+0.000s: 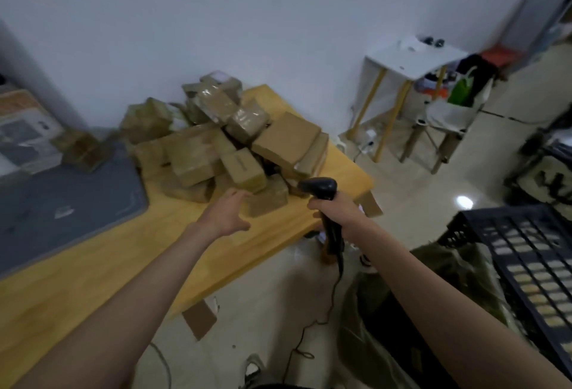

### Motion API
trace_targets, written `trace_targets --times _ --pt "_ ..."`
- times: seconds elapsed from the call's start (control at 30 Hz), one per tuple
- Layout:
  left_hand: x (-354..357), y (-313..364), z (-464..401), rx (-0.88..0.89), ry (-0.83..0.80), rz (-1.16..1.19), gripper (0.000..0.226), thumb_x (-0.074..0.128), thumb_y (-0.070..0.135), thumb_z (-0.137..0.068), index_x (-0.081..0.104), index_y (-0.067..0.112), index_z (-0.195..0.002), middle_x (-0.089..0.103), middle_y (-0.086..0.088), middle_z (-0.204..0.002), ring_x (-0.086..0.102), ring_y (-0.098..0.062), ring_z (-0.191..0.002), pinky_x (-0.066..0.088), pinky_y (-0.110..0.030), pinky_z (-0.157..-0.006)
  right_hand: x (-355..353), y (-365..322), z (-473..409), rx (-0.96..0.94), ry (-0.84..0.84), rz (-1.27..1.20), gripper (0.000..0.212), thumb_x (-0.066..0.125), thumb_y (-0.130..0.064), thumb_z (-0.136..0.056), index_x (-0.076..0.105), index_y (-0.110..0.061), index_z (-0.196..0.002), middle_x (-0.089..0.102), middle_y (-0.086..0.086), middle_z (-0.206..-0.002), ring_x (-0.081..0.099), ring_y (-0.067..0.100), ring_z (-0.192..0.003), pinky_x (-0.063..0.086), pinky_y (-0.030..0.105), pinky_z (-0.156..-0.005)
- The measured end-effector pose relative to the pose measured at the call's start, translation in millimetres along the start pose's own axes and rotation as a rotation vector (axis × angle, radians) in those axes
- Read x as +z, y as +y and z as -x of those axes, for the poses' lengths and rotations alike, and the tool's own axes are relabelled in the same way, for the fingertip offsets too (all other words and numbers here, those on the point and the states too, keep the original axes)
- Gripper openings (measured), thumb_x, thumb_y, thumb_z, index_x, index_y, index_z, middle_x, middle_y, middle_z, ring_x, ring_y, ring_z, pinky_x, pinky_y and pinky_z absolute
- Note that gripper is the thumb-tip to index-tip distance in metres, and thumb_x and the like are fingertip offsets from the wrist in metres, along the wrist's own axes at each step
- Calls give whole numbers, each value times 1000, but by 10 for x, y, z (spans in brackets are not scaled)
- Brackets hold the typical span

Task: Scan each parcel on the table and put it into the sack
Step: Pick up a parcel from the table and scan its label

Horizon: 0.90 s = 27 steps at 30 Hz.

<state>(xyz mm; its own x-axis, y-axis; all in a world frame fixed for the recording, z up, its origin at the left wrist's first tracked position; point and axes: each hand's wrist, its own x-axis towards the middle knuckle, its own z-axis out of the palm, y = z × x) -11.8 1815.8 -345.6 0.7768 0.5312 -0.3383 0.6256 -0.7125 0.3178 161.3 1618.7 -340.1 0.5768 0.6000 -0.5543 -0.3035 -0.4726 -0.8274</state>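
Many parcels (229, 144) remain heaped on the tabletop (123, 258) at frame centre, so most work is left. Our left hand (227, 212) reaches spread toward them; our right hand (332, 206) grips the scanner (318, 186), the sack (402, 311) lower right.

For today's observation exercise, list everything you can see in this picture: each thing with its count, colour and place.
parcels: a pile, too many to count, brown, on the table's far end
table: one, yellow wood, left
mat: one, grey, on the table
scanner: one, black, in the right hand
sack: one, dark green, on the floor, right
crate: one, black, far right
stool: one, white, by the wall
left hand: open, reaching toward the pile
right hand: grip around the scanner
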Motion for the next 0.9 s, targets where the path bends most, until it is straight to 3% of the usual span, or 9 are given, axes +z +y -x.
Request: trace_targets --times 0.2,0.3,0.37,0.47,0.63,0.77,0.9 --pt "-416 -665 -83 -51 45 4 79 78 29 -83 36 25 -149 35 -3 -153 42 -25 -136 42 -39 -106 623 -367 -306 -62 -27 -4 32 70 -12 -93 63 -6 -124 64 16 -111 64 27 -101 62 40 -71" --pt "-556 -818 -198 -32 42 20 82 80 30 -81 36 25 -150 34 -3 -155 35 -25 -141 38 -38 -108 793 -514 -408 -71 8 18 35 74 -15 -85 66 -4 -117 66 15 -94 66 30 -90 61 52 -82" --pt "-641 -848 -307 -9 48 32 82 80 29 -81 36 22 -150 37 -3 -154 38 -24 -139 40 -37 -108 838 -594 -488 -87 36 13 40 75 -18 -80 66 -2 -116 63 14 -86 64 32 -81 62 53 -78" --pt "-755 -795 -497 15 53 60 80 78 32 -81 36 22 -149 40 -3 -152 44 -23 -135 44 -37 -103 828 -736 -588 -121 85 13 31 74 -15 -83 66 -3 -111 59 13 -81 62 32 -80 60 59 -81" --pt "-862 -596 -920 76 37 98 78 74 40 -84 38 19 -149 42 -4 -150 41 -23 -136 40 -38 -108 645 -929 -893 -94 161 -80 23 69 -8 -91 61 -4 -113 57 14 -87 62 31 -81 61 40 -64" --pt "-918 -402 -1260 74 18 131 73 68 39 -90 33 19 -152 39 -5 -153 40 -23 -138 39 -37 -109 442 -1023 -1217 -71 205 -103 21 69 -6 -89 60 -3 -108 54 13 -77 59 31 -71 58 42 -70" --pt "-969 -208 -1622 50 -28 140 76 64 39 -93 26 18 -155 30 -6 -159 38 -23 -141 39 -38 -108 232 -1052 -1550 -23 217 -130 16 67 -4 -89 57 -2 -101 52 11 -62 56 27 -54 53 43 -66"
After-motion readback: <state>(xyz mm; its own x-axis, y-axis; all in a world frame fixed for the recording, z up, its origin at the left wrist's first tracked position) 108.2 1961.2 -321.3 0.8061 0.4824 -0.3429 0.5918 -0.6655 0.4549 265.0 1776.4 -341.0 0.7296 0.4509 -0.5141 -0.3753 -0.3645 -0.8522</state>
